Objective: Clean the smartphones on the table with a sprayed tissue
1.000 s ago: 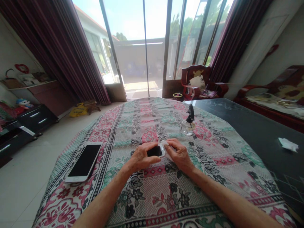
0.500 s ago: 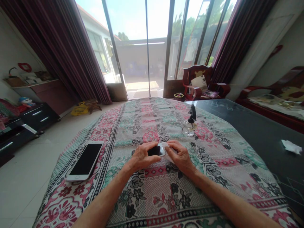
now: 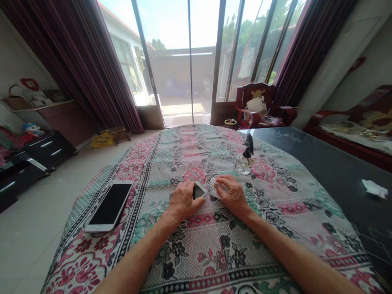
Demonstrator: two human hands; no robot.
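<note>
Near the middle of a flowered cloth point(image 3: 165, 163) in pink, green and black, a small white-edged device point(image 3: 199, 191) with a dark screen — gripped between the thumb and fingers of the left hand point(image 3: 183, 199) and partly covered by them. Impossible to tell from this angle whether lifted or resting on the cloth. Just to the right, across a narrow gap, a white tissue point(image 3: 214, 190), pinched between the thumb and curled fingers of the right hand point(image 3: 232, 194).

To the left, on the cloth's patterned border, a large white phone point(image 3: 110, 205), dark screen up, lying at a slant and well apart from both hands. Beyond the right hand, a clear spray bottle point(image 3: 244, 165) with a black nozzle head, upright on the cloth. At the far right, past the cloth's edge, a dark surface point(image 3: 284, 147) with a crumpled white paper point(image 3: 374, 188) on top.

In the background, tall glass doors point(image 3: 177, 81), bright with daylight — between dark purple curtains point(image 3: 88, 69). Near the right-hand curtain, a red-brown wooden chair point(image 3: 243, 94). On the floor to the left, a yellow bag point(image 3: 102, 139); nearer, black drawers point(image 3: 49, 147).
</note>
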